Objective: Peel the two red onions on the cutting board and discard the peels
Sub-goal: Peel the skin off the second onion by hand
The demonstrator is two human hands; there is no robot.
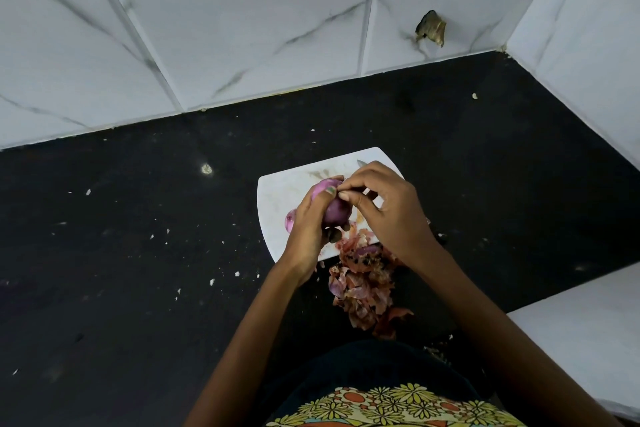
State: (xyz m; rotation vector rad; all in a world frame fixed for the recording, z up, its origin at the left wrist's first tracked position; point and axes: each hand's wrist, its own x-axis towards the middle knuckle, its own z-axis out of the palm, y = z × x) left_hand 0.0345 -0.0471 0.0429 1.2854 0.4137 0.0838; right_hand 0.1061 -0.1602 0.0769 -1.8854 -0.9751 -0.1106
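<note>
Left hand (pixel 306 225) is curled round 1 glossy purple-red onion (pixel 334 206), holding it above the white plastic cutting board (pixel 277 198) so the right hand (pixel 384 208) can pinch at skin near its top. 2nd purple onion (pixel 290 219) rests on the board behind the left hand, likely done. Papery red-brown peel pile (pixel 363 288) spills off the near edge, not yet discarded. Knife tip (pixel 361 163) shows past the right hand; I can't tell if it is gripped.

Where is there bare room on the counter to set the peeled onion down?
Bare board lies at its far left. Wide dark counter lies left of the board and beyond it, with only crumbs. Crowded: the peels at the board's near edge, between the forearms.
</note>
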